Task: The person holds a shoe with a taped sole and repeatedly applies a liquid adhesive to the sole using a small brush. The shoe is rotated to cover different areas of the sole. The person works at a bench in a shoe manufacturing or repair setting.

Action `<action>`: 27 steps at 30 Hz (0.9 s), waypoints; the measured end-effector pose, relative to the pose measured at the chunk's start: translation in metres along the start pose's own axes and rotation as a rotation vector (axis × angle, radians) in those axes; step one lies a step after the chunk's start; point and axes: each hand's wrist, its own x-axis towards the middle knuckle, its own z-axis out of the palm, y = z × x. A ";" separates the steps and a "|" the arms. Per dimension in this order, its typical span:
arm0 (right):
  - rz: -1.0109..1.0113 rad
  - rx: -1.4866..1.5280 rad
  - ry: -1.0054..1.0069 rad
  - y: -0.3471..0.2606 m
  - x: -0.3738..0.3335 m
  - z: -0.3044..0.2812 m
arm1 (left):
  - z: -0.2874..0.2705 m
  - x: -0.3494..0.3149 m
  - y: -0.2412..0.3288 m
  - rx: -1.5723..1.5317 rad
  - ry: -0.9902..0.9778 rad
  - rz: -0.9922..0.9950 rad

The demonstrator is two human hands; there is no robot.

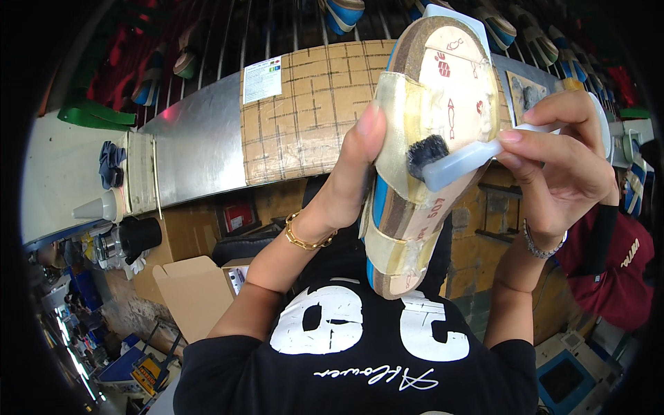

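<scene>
My left hand is closed on the left edge of a sandal on a last, its underside turned up toward me. Two pale straps wrap over its brown and blue edges onto the bottom, with a glossy, yellowish coating where they fold over. Between the thumb and fingers of my right hand is a brush with a whitish plastic handle. Its dark bristles touch the folded edge of the wider strap near the middle of the underside. The fingers of my left hand behind the sandal are hidden.
A cardboard-covered panel lies on the metal bench ahead. Several sandals hang or stand on a barred rack beyond it. At left are a white cup-shaped piece and dark cloth. Another person's maroon sleeve is at right.
</scene>
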 end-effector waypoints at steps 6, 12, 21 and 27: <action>-0.017 0.016 -0.028 -0.002 -0.001 0.000 | -0.003 0.010 -0.020 -0.798 -0.144 0.162; -0.033 0.023 -0.114 -0.006 0.002 -0.003 | -0.003 0.013 -0.015 -1.005 -0.145 0.185; 0.260 0.064 0.079 -0.004 -0.011 0.030 | -0.005 0.013 -0.006 -0.519 0.240 0.091; 0.313 0.040 0.219 -0.018 -0.011 0.053 | -0.001 0.016 -0.003 -0.334 0.312 0.071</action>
